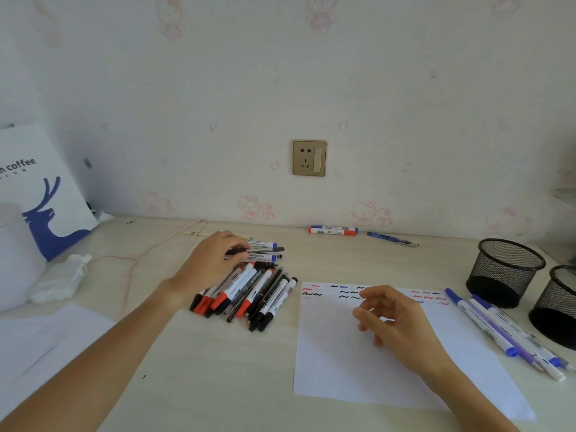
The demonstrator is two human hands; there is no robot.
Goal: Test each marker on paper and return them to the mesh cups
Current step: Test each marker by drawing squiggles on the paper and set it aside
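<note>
A heap of markers (249, 291) with red, black and blue caps lies on the desk left of a white paper sheet (336, 363). The sheet carries red, black and blue test squiggles along its top edge. My left hand (212, 260) is on the far side of the heap, its fingers pinching a dark pen (261, 250) that lies across the top markers. Over the paper hovers my right hand (389, 319), fingers loosely curled and holding nothing. Two black mesh cups (506, 272) (558, 310) stand at the right edge. Several blue-capped markers (498, 332) lie between the paper and the cups.
A red-and-blue marker pair (333, 230) and a blue pen (391, 238) lie by the wall. A white bag with a blue deer (43, 194), crumpled tissue (59, 279) and a thin pink cable (149, 247) sit at the left. More paper (40, 335) lies at the near left.
</note>
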